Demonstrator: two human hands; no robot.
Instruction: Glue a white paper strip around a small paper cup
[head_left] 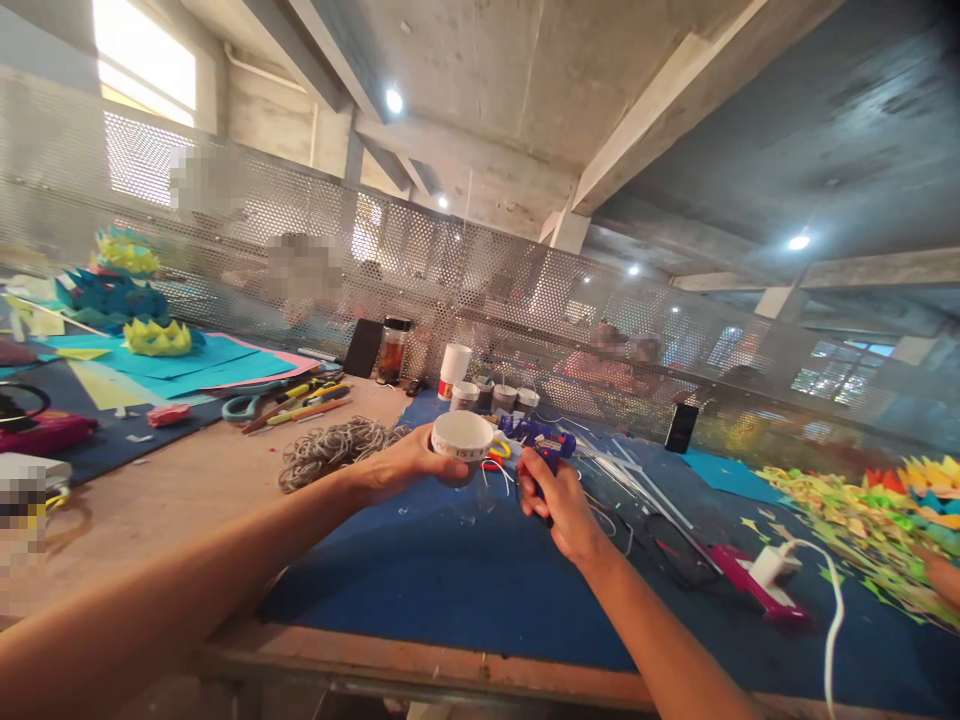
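Head cam: pinching a white cup (461, 437) above the blue mat (442, 590) with the left hand (407, 462), gripping a blue glue gun (552, 446) just beside it in the right hand (555, 502). Best to brace the cup, aim the gun clear of the left hand, squeeze gently.

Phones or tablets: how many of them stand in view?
2: a black device left of the jar, a phone beside the blue sheet at right. Others may be hidden.

The cup (462, 438) was white with dark lettering, the glue gun (550, 446) violet-blue, the mat (450, 575) navy, the power strip (781, 603) magenta, the plug (772, 566) white.
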